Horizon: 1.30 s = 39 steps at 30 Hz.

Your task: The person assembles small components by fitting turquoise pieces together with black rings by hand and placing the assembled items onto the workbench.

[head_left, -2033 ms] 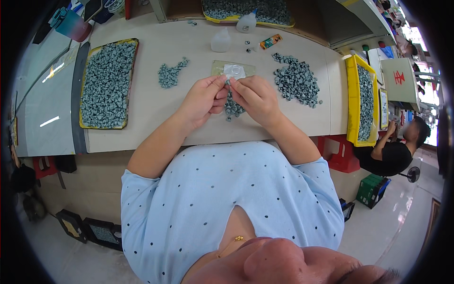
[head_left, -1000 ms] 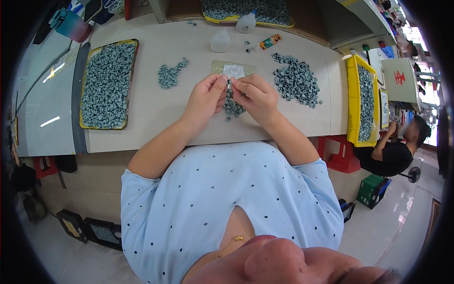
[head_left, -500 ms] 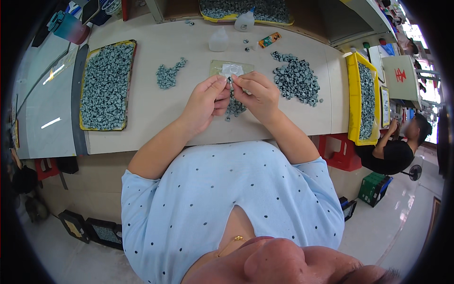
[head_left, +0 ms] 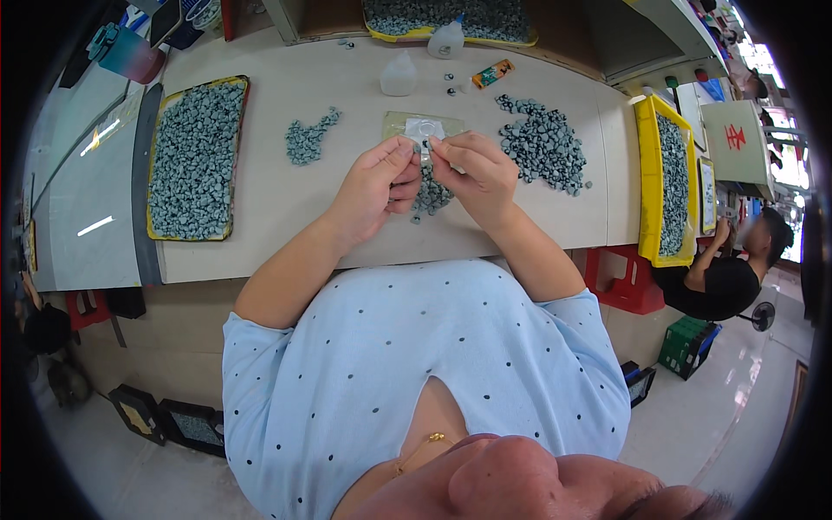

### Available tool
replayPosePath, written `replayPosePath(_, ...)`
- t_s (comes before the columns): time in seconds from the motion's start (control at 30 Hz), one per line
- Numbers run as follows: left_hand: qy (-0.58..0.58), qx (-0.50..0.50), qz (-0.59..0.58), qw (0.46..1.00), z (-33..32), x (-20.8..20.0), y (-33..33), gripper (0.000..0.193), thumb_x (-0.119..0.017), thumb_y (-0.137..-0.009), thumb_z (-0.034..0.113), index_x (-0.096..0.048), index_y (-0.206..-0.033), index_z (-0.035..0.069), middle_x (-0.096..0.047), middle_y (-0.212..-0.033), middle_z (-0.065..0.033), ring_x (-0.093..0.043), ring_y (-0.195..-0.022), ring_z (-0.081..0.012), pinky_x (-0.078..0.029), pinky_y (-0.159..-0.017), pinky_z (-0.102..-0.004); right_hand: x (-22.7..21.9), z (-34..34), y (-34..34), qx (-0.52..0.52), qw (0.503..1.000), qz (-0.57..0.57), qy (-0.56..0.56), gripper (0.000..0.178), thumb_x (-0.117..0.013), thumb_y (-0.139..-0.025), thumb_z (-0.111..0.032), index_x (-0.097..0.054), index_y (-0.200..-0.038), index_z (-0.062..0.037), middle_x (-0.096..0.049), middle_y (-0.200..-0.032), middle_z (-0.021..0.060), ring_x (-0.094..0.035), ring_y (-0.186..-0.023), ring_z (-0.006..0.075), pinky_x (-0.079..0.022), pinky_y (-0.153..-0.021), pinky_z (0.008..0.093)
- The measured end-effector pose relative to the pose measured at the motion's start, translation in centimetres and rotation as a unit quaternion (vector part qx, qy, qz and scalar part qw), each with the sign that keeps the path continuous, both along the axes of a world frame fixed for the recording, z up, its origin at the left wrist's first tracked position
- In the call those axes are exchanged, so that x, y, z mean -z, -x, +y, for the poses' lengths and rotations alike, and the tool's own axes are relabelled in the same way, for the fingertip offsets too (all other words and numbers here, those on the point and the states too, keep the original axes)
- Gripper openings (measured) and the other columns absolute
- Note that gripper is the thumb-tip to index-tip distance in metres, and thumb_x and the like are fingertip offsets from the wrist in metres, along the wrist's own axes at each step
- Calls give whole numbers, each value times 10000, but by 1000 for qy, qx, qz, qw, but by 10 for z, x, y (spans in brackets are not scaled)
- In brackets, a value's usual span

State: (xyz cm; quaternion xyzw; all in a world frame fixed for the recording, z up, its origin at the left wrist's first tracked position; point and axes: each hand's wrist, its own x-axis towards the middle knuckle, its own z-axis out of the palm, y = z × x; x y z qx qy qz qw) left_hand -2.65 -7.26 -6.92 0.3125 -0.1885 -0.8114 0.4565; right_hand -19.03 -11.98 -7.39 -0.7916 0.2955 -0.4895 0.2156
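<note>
My left hand (head_left: 374, 179) and my right hand (head_left: 478, 171) meet over the middle of the table, thumb and forefinger pinched on each. A small grey-green piece (head_left: 417, 148) shows at the left fingertips. At the right fingertips is a small dark, shiny piece (head_left: 425, 144); its exact kind is too small to make out. Under the hands lies a loose pile of grey-green pieces (head_left: 430, 199), partly hidden by the fingers. Just beyond them is a flat olive pad (head_left: 399, 124) with a clear bag or sheet (head_left: 419, 127) on top.
A small heap (head_left: 305, 143) lies left, a larger dark-and-grey heap (head_left: 546, 147) right. Filled trays stand at left (head_left: 237, 178) and right (head_left: 650, 186). Beyond are two white squeeze bottles (head_left: 399, 76) (head_left: 445, 42) and an orange-green packet (head_left: 493, 74). A person (head_left: 724, 273) sits at far right.
The fingertips have drawn slightly apart, the right hand shifting a little to the right. A gap now shows between the two small pieces.
</note>
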Motion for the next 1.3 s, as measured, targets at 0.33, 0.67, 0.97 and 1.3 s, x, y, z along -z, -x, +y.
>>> replayPosePath(0.33,-5,15,2,1000,2,2,1,192,-420,-963,286,-426,-851,130,-297,-667,58,-263,-550,-54,-193,-465,-206,-2,-4,2,-53,990,36,126,225,-733,-618,56,-649,-825,26,-600,-726,96,-578,-604,209,-453,-507,272)
replayPosePath(0.67,44,3,-15,999,8,-2,5,181,-424,-965,282,-415,-862,133,-295,-668,59,-263,-555,-49,-204,-469,-202,-2,-1,3,-73,993,-12,97,211,-722,-603,76,-637,-791,28,-608,-744,102,-585,-612,208,-457,-511,271)
replayPosePath(0.97,184,-35,-182,965,11,4,2,130,-449,-958,198,-458,-905,79,-404,-693,47,-330,-568,-49,-293,-488,-208,-4,2,6,-99,995,-8,-15,215,-701,-628,90,-659,-822,7,-627,-761,96,-606,-649,191,-480,-541,268)
replayPosePath(1.3,313,-83,-397,859,7,4,4,142,-489,-930,164,-488,-883,31,-483,-671,-44,-423,-582,-117,-372,-544,-250,-2,3,5,-90,994,-23,-48,199,-675,-627,104,-649,-793,-3,-636,-764,89,-605,-655,166,-480,-576,248)
